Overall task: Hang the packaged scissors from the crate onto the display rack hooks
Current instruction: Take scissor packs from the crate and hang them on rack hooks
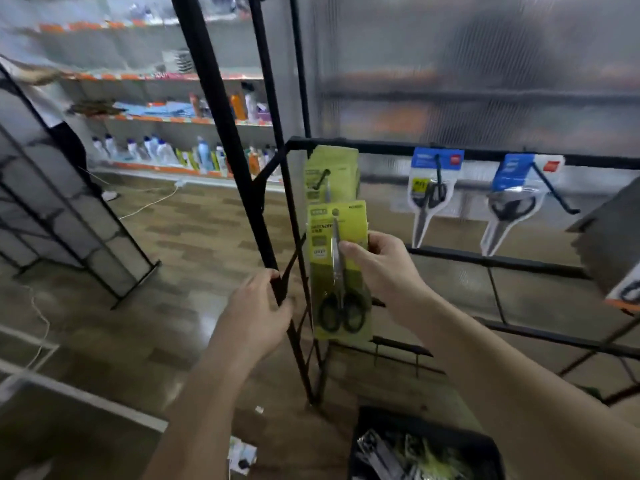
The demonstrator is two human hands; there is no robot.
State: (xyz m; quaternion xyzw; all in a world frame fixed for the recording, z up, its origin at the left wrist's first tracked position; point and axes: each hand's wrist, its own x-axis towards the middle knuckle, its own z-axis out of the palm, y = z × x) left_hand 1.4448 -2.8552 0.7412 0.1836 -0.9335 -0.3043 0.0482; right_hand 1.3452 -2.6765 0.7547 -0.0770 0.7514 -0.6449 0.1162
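Yellow-green scissors pack (329,271) sits pinched in right hand (379,268) while left hand (258,311) grips the rack post (225,133).

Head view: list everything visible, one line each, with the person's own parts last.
held scissors pack: one, yellow-green card with black-handled scissors, just below the rack's left-end hook
hung yellow-green packs: count unclear, yellow-green, on the left-end hook
blue-topped scissors packs: two, blue and clear, on hooks further right
display rack: one, black metal, centre and right
crate: one, black, bottom edge, with more packs inside
store shelves: several tiers, orange-edged, far left, with bottles
cable: one, white, on the floor at left
left hand: fingers grip the rack's upright
right hand: pinches the held pack
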